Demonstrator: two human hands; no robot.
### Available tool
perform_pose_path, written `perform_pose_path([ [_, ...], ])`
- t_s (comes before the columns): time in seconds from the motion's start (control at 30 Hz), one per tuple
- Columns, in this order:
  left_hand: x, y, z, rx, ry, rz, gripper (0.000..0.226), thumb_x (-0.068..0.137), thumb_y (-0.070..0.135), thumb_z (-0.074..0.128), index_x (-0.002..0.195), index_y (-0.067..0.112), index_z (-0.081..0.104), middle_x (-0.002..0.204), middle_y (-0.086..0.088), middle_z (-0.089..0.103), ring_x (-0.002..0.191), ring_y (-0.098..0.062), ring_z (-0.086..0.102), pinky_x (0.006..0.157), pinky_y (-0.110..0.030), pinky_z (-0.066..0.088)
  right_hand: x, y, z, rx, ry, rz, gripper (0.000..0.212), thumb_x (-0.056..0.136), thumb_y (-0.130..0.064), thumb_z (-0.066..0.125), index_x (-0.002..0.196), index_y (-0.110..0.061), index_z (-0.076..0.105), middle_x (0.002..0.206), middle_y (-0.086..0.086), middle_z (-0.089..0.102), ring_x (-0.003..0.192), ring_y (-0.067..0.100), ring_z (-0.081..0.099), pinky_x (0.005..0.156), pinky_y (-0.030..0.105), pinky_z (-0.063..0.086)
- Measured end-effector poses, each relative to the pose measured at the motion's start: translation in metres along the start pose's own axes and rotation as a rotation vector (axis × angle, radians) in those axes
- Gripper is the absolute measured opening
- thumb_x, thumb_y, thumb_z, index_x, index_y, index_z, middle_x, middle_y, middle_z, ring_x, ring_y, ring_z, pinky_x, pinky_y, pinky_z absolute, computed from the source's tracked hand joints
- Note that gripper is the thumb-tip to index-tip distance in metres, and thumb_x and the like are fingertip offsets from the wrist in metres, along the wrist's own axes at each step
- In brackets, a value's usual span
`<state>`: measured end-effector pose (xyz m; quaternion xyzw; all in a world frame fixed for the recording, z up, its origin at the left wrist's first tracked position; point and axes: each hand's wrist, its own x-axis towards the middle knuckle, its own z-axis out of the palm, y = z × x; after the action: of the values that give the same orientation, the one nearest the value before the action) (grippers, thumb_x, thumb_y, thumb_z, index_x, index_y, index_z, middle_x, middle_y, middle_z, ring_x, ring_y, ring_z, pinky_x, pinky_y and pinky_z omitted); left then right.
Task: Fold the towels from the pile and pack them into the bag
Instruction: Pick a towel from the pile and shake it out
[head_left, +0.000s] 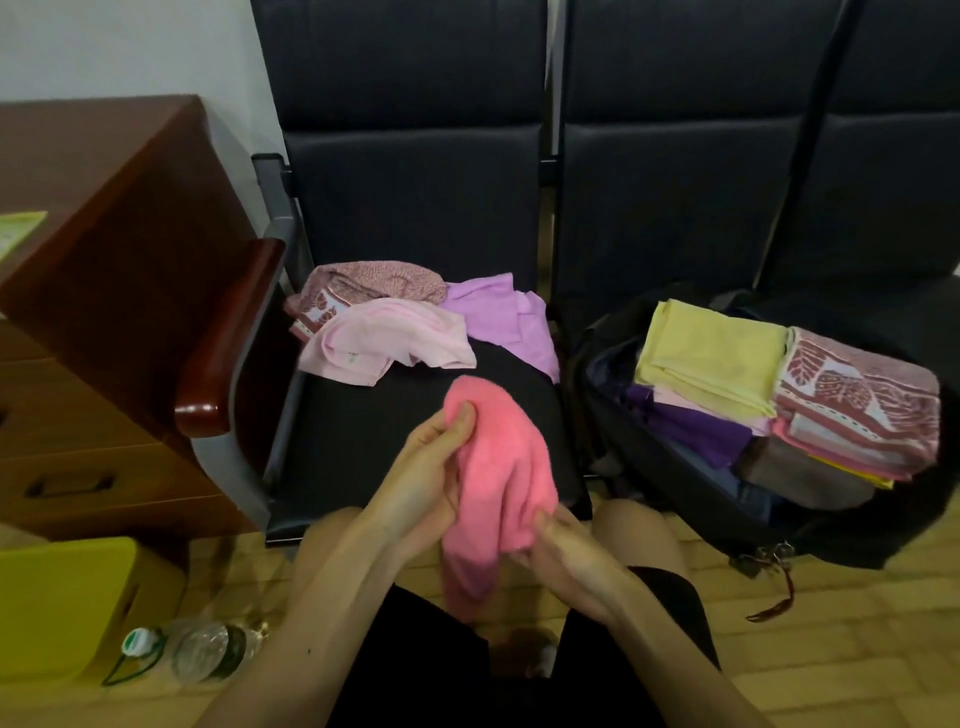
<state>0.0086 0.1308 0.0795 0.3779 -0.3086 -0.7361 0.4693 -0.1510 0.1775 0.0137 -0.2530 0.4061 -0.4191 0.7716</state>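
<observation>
Pile (410, 322): lay on the chair seat (363, 441), left of the bag (831, 535)
Bag: held folded towels (727, 364)
Desk (104, 234): stood left of the pile

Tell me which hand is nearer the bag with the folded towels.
Right. The right hand grips the pink towel low down, just left of the bag; the left hand holds its upper part farther left, over the chair seat.

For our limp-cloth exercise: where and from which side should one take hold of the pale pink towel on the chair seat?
Probably pinch the pale pink towel at its near front corner, coming from the person's side: it lies topmost, crumpled, with that edge loose on the bare seat.
</observation>
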Motion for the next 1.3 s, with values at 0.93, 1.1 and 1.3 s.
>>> perform_pose_path([
  [0.93, -0.022, 0.028, -0.014, 0.153, -0.176, -0.047, 0.048, 0.063, 0.034, 0.091, 0.102, 0.009, 0.078, 0.107, -0.013, 0.074, 0.097, -0.022, 0.072, 0.079, -0.033, 0.059, -0.03, -0.143, 0.074, 0.081, 0.156, -0.27, 0.03, 0.095, -0.037, 0.059, 0.091, -0.015, 0.079, 0.101, 0.008, 0.075, 0.093, 0.017, 0.072, 0.084, 0.035, 0.056],
  [1.1, -0.011, 0.063, -0.001, 0.013, 0.093, 0.009, 0.037, 0.083, 0.022, 0.07, 0.114, 0.002, 0.069, 0.112, -0.019, 0.072, 0.101, -0.025, 0.071, 0.076, -0.034, 0.061, -0.028, -0.083, 0.054, -0.176, -0.067, -0.047, 0.037, 0.082, -0.031, 0.07, 0.112, -0.009, 0.069, 0.101, 0.011, 0.071, 0.086, 0.023, 0.067, 0.081, 0.042, 0.056],
  [1.3, -0.015, 0.087, -0.006, 0.503, 0.115, 0.069, 0.037, 0.09, 0.025, 0.068, 0.126, 0.017, 0.062, 0.12, -0.008, 0.071, 0.113, -0.025, 0.067, 0.097, -0.044, 0.054, -0.029, -0.125, 0.06, -0.241, 0.159, -0.362, 0.02, 0.097, -0.018, 0.057, 0.109, -0.011, 0.072, 0.103, 0.005, 0.075, 0.09, 0.014, 0.069, 0.073, 0.026, 0.056],
])
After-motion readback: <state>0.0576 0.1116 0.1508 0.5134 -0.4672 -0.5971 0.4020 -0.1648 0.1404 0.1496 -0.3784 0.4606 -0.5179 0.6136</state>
